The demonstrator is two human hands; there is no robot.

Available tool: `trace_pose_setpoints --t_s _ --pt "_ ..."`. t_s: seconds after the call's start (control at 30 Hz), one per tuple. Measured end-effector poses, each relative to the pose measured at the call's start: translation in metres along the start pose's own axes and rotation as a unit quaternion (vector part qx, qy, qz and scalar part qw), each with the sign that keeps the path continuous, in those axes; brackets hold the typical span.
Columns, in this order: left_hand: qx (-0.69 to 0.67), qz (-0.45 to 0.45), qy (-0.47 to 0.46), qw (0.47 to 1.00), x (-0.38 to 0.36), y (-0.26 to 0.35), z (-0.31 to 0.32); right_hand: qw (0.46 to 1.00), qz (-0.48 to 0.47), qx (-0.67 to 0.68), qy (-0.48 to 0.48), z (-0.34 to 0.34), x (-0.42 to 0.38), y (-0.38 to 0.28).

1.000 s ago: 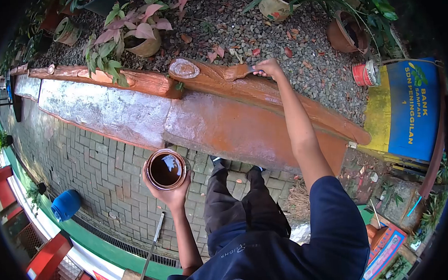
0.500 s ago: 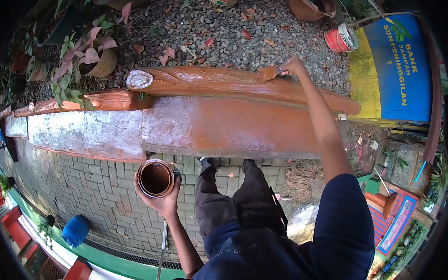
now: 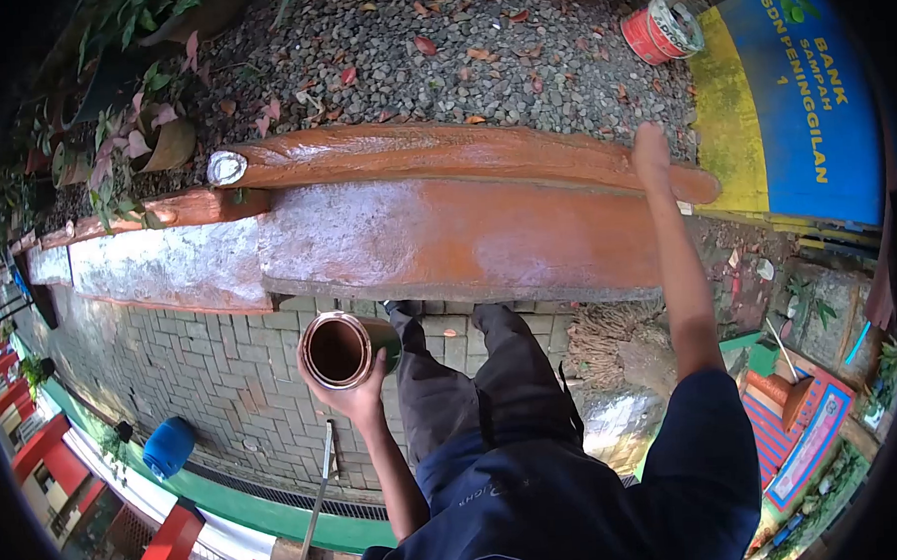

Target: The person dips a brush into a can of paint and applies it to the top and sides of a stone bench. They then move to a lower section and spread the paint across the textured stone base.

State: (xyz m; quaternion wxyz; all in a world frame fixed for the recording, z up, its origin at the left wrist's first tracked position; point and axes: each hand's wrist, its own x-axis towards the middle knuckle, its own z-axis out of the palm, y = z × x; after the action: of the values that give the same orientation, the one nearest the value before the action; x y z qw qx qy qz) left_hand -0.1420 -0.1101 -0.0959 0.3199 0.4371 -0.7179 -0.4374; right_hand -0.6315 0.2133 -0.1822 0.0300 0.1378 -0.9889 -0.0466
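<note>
My left hand (image 3: 358,396) is wrapped round an open can (image 3: 338,351) with brown paint inside, held above the paving. My right hand (image 3: 650,153) is closed at the right part of the orange-brown log-shaped edging (image 3: 443,152); what it grips is hidden behind it in this view. Below the log runs a ledge (image 3: 557,237), orange-brown on the right and whitish on its left stretch. The log's round left end is whitish.
Gravel (image 3: 519,67) with fallen leaves lies beyond the log. A red-and-white can (image 3: 662,30) stands near a blue and yellow sign (image 3: 811,94). Potted plants (image 3: 167,142) are at upper left, a twig broom (image 3: 612,348) at right, a blue barrel (image 3: 169,447) at lower left.
My right hand has moved right along the log, and the brush it held is now out of sight. My left hand with the can has shifted slightly right. The view has shifted.
</note>
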Motion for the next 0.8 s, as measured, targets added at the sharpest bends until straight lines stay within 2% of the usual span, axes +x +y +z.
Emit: trace_pose_setpoints --t_s 0.07,0.13,0.17,0.23,0.27,0.3,0.37,0.43,0.5,0.57,0.6,0.63,0.77,0.8 --pt "0.0 -0.02 0.003 1.0 0.0 0.009 0.002 0.992 0.06 0.077 -0.075 -0.02 -0.011 -0.055" --pt "-0.014 -0.018 0.019 1.0 0.003 0.018 0.0 0.99 0.042 0.085 -0.106 -0.016 -0.022 -0.121" --pt "-0.014 -0.018 0.03 0.999 0.005 0.016 -0.005 0.993 -0.027 0.045 -0.101 -0.02 -0.035 -0.159" --pt "-0.012 -0.019 0.024 0.999 0.016 0.008 -0.018 0.986 -0.059 0.11 -0.108 -0.014 -0.047 -0.243" --pt "-0.011 -0.006 0.033 0.999 0.023 0.001 -0.026 0.981 -0.055 0.151 -0.107 -0.036 -0.058 -0.292" --pt "-0.015 -0.005 0.036 0.999 0.031 -0.005 -0.034 0.975 -0.095 0.132 -0.15 -0.047 -0.058 -0.334" --pt "-0.035 -0.024 0.033 0.999 0.049 -0.018 -0.055 0.971 -0.075 0.189 -0.126 -0.045 -0.057 -0.417" --pt "-0.044 -0.036 0.037 0.998 0.067 -0.038 -0.081 0.975 -0.106 0.166 -0.106 -0.048 -0.057 -0.499" --pt "-0.004 -0.026 0.047 0.999 0.085 -0.06 -0.109 0.963 -0.145 0.206 -0.098 -0.055 -0.06 -0.579" --pt "-0.005 -0.044 0.048 0.998 0.105 -0.074 -0.137 0.956 -0.145 0.252 -0.022 -0.025 -0.061 -0.677" --pt "-0.005 -0.037 0.055 0.998 0.112 -0.084 -0.15 0.948 -0.164 0.268 -0.051 -0.044 -0.061 -0.716" --pt "-0.003 -0.033 0.062 0.998 0.118 -0.092 -0.163 0.938 -0.182 0.283 -0.084 -0.069 -0.063 -0.75" --pt "0.048 -0.049 0.086 0.994 0.143 -0.115 -0.209 0.903 -0.208 0.36 -0.107 -0.086 -0.06 -0.842" --pt "0.031 -0.059 0.097 0.993 0.149 -0.118 -0.213 0.891 -0.188 0.382 -0.156 -0.083 -0.059 -0.861"
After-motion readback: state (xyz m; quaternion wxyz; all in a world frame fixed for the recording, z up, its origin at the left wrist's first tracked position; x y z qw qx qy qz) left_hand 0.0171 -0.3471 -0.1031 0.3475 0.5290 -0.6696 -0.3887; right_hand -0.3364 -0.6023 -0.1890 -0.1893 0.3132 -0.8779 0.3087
